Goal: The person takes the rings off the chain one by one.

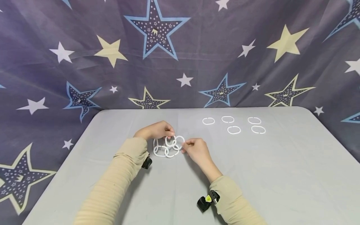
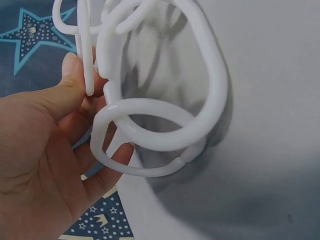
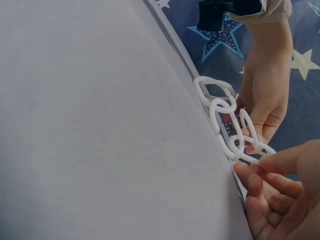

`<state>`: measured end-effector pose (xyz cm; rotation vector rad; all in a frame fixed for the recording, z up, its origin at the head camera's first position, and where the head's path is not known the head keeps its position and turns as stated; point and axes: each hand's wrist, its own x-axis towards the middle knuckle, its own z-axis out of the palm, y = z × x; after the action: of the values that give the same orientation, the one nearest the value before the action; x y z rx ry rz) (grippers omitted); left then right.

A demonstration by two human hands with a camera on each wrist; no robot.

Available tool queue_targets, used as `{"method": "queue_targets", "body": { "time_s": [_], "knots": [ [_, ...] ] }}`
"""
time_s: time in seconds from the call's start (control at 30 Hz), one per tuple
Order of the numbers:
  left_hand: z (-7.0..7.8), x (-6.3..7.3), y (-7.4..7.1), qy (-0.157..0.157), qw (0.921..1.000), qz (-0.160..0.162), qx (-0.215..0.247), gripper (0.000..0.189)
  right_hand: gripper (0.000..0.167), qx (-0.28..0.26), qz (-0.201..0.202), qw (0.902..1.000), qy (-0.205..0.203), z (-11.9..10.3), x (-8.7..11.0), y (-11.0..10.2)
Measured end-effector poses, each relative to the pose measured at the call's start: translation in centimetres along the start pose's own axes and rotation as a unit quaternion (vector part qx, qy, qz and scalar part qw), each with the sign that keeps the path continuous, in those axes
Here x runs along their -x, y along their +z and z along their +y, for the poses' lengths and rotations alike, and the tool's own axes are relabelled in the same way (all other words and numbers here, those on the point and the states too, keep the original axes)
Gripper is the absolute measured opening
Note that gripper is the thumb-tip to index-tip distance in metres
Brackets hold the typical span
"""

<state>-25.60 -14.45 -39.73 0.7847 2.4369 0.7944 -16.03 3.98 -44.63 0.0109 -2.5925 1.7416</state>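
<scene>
Several white plastic chain links, joined into a short chain, are held up between the two hands over the table. My left hand pinches one link at its edge between thumb and fingers. From the right, my right hand grips another link between thumb and forefinger. These two held links appear to cross, but whether they are linked cannot be made out. In the left wrist view, a large link with a gap in its side passes through a lower link beside the fingers.
Several loose white links lie apart at the back right of the grey table, among them a front one and a right one. A star-patterned cloth hangs behind the table's far edge. Both wrists carry black cameras.
</scene>
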Motion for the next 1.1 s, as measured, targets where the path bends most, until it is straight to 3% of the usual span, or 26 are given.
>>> {"method": "queue_targets", "body": {
  "time_s": [0.43, 0.63, 0.9, 1.0, 1.1],
  "knots": [
    [0.6, 0.2, -0.3, -0.004, 0.9999, -0.015, -0.001, 0.02, 0.013, -0.001, -0.003, 1.0, -0.009, 0.1, 0.1, 0.1],
    [0.3, 0.1, -0.3, 0.001, 0.9999, -0.005, -0.009, 0.02, 0.013, 0.0, -0.001, 1.0, -0.008, 0.1, 0.0, 0.0],
    [0.2, -0.1, -0.2, 0.01, 0.9998, -0.018, -0.002, 0.019, 0.012, -0.002, 0.001, 0.9999, -0.011, 0.0, 0.1, 0.0],
    [-0.8, -0.7, -0.2, 0.019, 0.9993, -0.03, 0.002, 0.02, 0.012, 0.0, 0.002, 0.9999, -0.014, 0.0, 0.1, -0.1],
    [-3.3, -1.9, -0.2, 0.064, 0.9972, -0.039, 0.005, 0.024, 0.011, 0.0, 0.002, 0.9999, -0.012, 0.0, 0.1, 0.0]
  ]
}}
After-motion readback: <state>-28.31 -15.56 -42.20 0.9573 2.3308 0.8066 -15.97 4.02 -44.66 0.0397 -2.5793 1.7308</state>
